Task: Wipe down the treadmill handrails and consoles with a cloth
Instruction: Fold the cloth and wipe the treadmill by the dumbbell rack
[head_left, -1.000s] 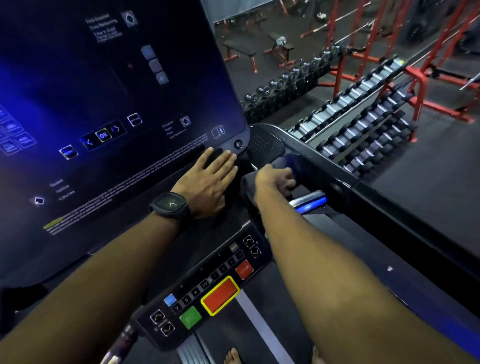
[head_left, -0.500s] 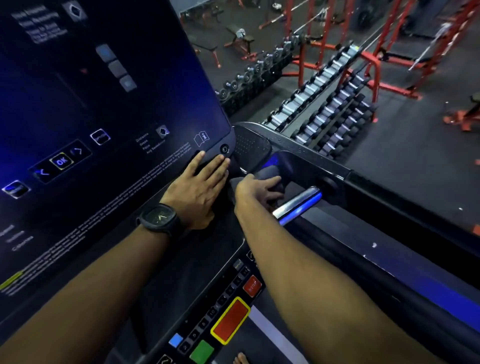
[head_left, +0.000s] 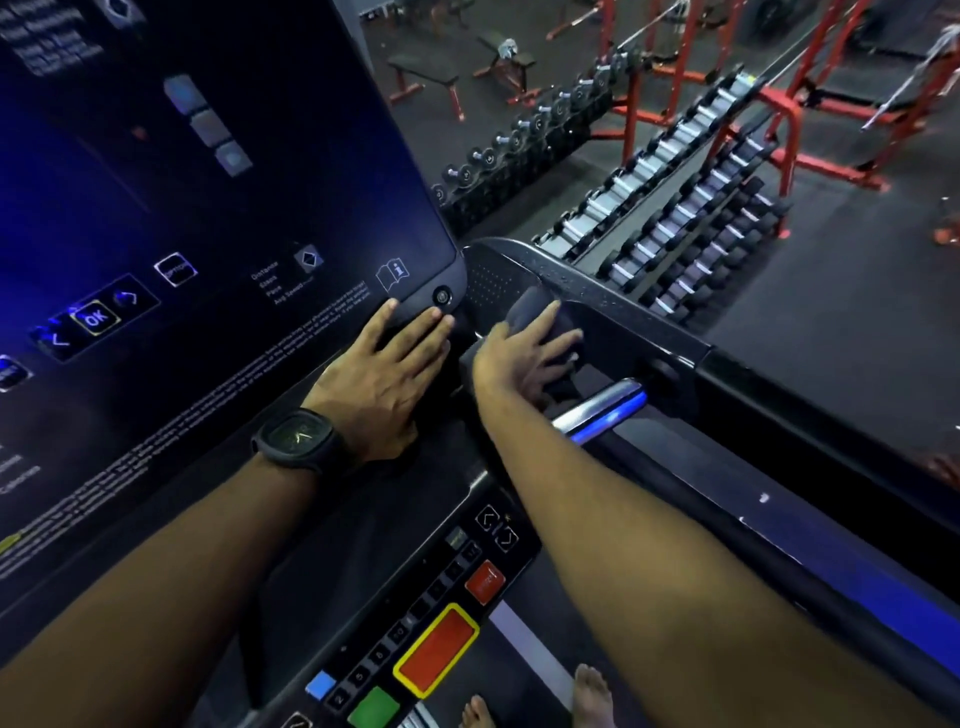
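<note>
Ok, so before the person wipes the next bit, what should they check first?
1. Cloth under the wiping hand: ok. The right hand presses the dark cloth against the handrail, at its corner.
2. Other hand off the keys: ok. The left hand lies flat on the lower edge of the console.
3. Red stop button uncovered: ok. Both arms pass beside it.
4. Silver grip bar wiped: cannot tell.
5. Belt stopped under the bare feet: cannot tell.
</note>
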